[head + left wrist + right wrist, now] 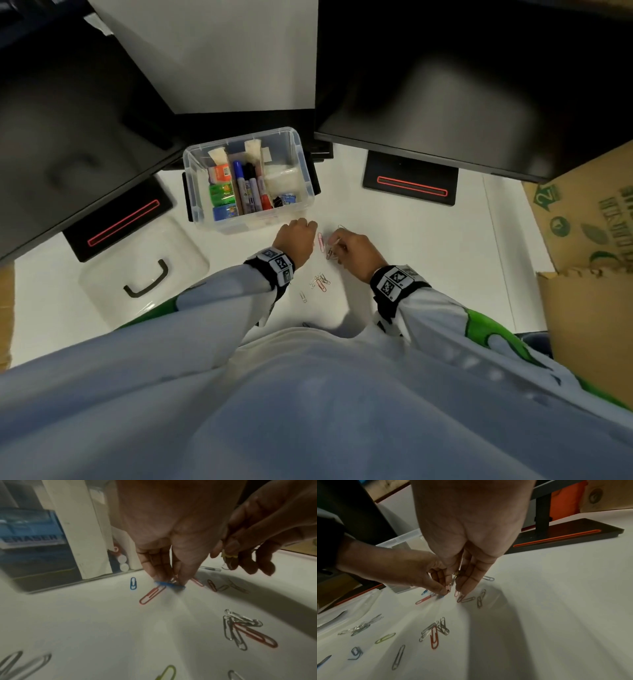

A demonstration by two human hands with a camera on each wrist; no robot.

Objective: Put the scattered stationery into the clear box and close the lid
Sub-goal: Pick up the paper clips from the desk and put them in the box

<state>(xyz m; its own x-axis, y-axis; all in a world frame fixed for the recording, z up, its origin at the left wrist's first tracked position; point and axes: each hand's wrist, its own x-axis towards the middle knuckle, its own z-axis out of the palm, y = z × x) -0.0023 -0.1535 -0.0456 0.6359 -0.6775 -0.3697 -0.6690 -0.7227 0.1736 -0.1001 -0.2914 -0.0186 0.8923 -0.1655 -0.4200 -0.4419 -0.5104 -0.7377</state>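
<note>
The clear box [306, 178] stands open on the white desk, with markers, erasers and small packs inside. Just in front of it my left hand [308, 226] pinches a blue paper clip [169, 584] against the desk with its fingertips [184, 579]. My right hand [337, 242], close beside it, holds a small bunch of paper clips [229, 557] in curled fingers, one of them yellow. Loose paper clips [320, 282] lie scattered below both hands, among them a red paper clip [151, 595] and a silver and red pile [435, 630]. The lid [113, 274], with a black handle, lies to the left.
Two black monitor bases with red stripes [411, 183] [120, 224] sit left and right of the box, under the dark screens. A cardboard box [589, 246] stands at the right edge. My own body covers the desk's near edge.
</note>
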